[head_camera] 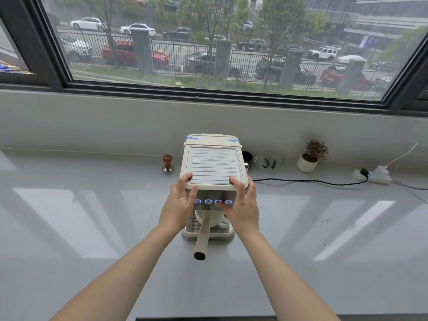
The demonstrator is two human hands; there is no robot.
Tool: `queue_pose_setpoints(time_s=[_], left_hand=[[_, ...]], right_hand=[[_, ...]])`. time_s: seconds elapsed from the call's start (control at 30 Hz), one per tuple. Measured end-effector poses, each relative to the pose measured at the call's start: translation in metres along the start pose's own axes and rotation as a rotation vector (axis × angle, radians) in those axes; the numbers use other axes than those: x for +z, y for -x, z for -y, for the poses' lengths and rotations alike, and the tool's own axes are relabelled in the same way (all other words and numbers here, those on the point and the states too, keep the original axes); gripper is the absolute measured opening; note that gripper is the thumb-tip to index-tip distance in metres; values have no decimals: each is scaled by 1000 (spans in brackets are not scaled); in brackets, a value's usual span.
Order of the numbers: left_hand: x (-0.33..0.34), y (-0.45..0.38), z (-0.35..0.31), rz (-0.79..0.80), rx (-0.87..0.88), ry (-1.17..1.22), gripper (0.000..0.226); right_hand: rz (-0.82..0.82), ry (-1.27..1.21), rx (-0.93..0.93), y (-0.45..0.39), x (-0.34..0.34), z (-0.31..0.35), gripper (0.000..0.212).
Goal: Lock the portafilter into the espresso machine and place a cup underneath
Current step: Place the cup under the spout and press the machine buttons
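Portafilter sits under the espresso machine at frame centre, its long handle pointing at the viewer, with a white cup below it. Left hand and right hand clasp the machine's front top corners. The handle looks rigid and smooth, probably best gripped mid-length; the cup looks breakable.

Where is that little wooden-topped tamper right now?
The tamper stands upright on the counter, just left of the espresso machine toward the back wall, beyond the left hand.
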State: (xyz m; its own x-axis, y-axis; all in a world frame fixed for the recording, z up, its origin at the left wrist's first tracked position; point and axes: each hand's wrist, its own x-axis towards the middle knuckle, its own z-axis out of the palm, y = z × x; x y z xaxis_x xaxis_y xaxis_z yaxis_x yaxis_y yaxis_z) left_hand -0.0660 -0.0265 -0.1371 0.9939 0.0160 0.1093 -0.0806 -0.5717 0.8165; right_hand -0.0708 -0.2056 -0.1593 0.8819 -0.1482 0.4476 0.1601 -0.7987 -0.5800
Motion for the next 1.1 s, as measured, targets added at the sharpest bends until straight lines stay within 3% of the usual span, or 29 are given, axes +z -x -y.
queue_pose_setpoints(time_s=[0.73,0.97,1.1], left_hand=[[-4,4,-5,31,-15,-33,38],[-6,4,-6,27,-17,-49,38],[-6,4,-5,33,8,-68,39]], right_hand=[[45,-45,53,3,-8,5,73],[94,-61,113,-4,-27,5,53],[-27,-75,125,-8,-45,20,21]])
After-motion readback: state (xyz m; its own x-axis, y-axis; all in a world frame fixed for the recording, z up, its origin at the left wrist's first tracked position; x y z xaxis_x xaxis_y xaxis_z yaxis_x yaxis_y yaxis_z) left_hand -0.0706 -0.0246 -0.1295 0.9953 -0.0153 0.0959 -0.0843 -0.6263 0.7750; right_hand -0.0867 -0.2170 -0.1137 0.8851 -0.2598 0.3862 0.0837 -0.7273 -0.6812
